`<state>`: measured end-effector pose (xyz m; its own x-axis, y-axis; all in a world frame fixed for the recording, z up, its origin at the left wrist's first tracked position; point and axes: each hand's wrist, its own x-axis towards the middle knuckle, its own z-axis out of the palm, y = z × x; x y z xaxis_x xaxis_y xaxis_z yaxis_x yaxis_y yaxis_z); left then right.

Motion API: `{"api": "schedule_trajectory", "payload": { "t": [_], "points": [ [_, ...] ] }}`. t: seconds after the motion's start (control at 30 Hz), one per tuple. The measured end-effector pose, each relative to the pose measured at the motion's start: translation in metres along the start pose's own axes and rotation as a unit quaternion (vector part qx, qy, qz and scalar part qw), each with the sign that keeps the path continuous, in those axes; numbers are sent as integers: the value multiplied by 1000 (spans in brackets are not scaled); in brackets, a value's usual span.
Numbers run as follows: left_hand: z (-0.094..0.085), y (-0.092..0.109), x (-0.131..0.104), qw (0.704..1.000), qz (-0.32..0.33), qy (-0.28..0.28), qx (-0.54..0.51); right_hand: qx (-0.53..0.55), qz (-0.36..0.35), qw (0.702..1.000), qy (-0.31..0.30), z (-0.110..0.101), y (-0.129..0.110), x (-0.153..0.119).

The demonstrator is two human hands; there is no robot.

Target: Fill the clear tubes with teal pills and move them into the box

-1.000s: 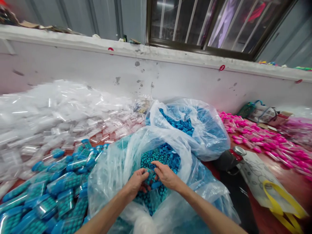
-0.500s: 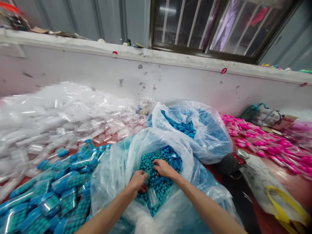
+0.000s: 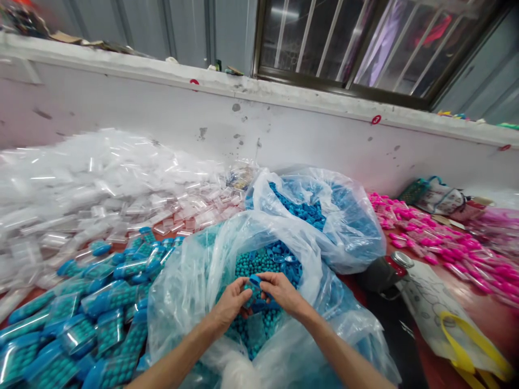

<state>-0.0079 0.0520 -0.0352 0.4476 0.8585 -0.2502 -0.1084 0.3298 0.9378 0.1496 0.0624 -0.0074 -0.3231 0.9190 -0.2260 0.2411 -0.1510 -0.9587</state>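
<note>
Both my hands are inside an open clear plastic bag (image 3: 194,281) full of teal beads (image 3: 253,265) and blue caps. My left hand (image 3: 229,303) holds a clear tube filled with teal beads, mostly hidden by my fingers. My right hand (image 3: 284,294) pinches a blue cap (image 3: 254,280) at the top of that tube. The two hands meet just above the beads.
Filled blue-capped tubes (image 3: 81,324) lie in a pile at the left. Behind them is a heap of empty clear tubes (image 3: 93,183). A second bag of blue caps (image 3: 320,216) stands behind. Pink-capped tubes (image 3: 438,243), a dark cup (image 3: 383,273) and a white tote bag (image 3: 441,308) lie at the right.
My hands were apart, digging in the beads half a second ago. They have come together above the beads with a tube and a blue cap between them.
</note>
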Motion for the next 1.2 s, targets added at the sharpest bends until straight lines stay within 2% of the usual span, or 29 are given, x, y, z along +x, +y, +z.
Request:
{"api": "schedule_trajectory", "payload": {
  "t": [0.13, 0.27, 0.43, 0.53, 0.73, 0.8, 0.87, 0.93, 1.0, 1.07, 1.1, 1.2],
  "points": [
    [6, 5, -3, 1000, 2, 7, 16, -21, 0, 999, 28, 0, -2, -4],
    [8, 2, -5, 999, -9, 34, -12, -91, -44, 992, 73, 3, -4, -11],
    [12, 5, -7, 998, -19, 62, -5, -127, -62, 986, 92, 7, -5, -17],
    [14, 8, -7, 997, -5, 76, -3, -147, -98, 981, 83, 6, -7, -17],
    [18, 8, -8, 991, 0, 129, 32, -232, -182, 955, 23, -2, -15, -21],
    [17, 10, -9, 992, -1, 121, 29, -187, -156, 970, 3, -6, -15, -21],
    [15, 14, -9, 996, 5, 88, 27, -84, -89, 992, -7, -11, -11, -17],
    [13, 18, -10, 998, 7, 52, 36, 25, -23, 999, 24, -12, -6, -12],
    [14, 20, -12, 998, 3, 32, 56, 85, 7, 992, 93, -9, -3, -8],
    [15, 20, -13, 996, -1, 35, 79, 80, 6, 985, 153, -4, -3, -7],
    [17, 19, -14, 995, -2, 46, 87, 55, -8, 985, 162, 0, -4, -9],
    [20, 18, -16, 992, 5, 90, 86, -74, -67, 988, 118, 9, -10, -21]
  ]
}}
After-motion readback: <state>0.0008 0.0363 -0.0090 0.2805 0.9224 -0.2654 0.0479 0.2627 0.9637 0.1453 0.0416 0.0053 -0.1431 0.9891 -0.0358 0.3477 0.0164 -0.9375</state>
